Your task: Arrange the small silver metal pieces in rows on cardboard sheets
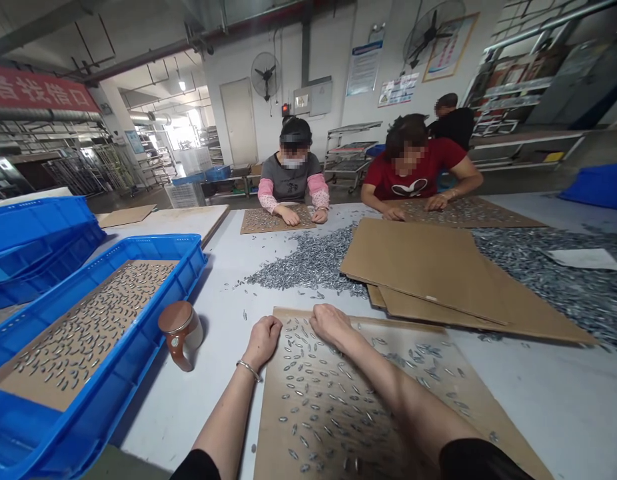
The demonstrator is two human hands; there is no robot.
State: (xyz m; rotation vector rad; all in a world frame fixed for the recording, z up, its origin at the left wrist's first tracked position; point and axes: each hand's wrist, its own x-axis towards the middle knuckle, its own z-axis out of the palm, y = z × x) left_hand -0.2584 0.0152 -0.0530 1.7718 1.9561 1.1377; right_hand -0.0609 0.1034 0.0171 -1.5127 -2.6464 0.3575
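Observation:
A brown cardboard sheet (348, 427) lies in front of me, scattered with small grey metal pieces (333, 421), pointed at both ends. At the sheet's upper left edge is my left hand (262, 341), fingers curled inward, a bracelet on its wrist. My right hand (330, 325) is closed over the upper part of the sheet, among the pieces. Whatever the fingers of either hand hold is hidden from view. Toward the right of the sheet, some pieces (423, 353) lie in a looser cluster.
Left of me stand a blue crate (191, 257) holding a piece-covered cardboard sheet and a brown-lidded mug (177, 319). Beyond my hands is a heap of metal pieces (308, 263). Stacked cardboard sheets (413, 257) lie to the right. Two people work across the table; another is behind.

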